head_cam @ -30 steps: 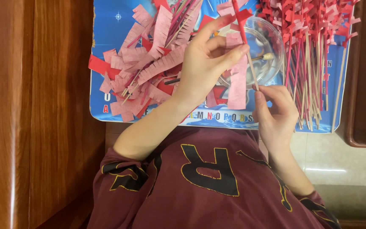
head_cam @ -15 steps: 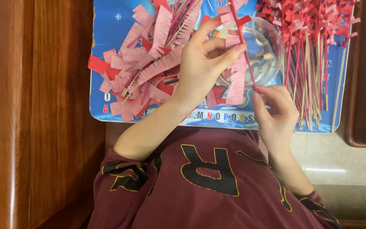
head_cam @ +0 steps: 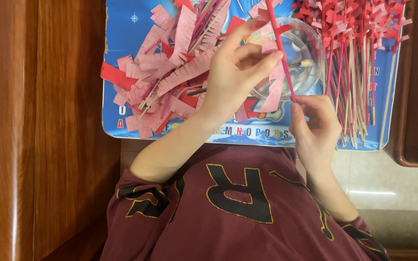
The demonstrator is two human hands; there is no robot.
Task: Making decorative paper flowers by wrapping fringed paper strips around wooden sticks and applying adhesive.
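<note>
The thin stick (head_cam: 281, 53), already sheathed in red, stands slanted above the blue tray's (head_cam: 122, 58) near edge, over a clear plastic bowl (head_cam: 310, 53). The right hand (head_cam: 315, 128) pinches its lower end between thumb and fingertips; the left hand (head_cam: 235, 77) presses a pink fringed paper strip (head_cam: 273, 89) against the shaft with curled fingers. The step in hand looks like winding fringe around the stick; the next move probably calls for a steady twist from the lower pinch while the strip stays taut. Loose fringed strips (head_cam: 170, 77) heap toward the tray's left edge, finished sticks (head_cam: 359, 58) crowd its right edge. The tray lies on a wooden surface (head_cam: 49, 135).
</note>
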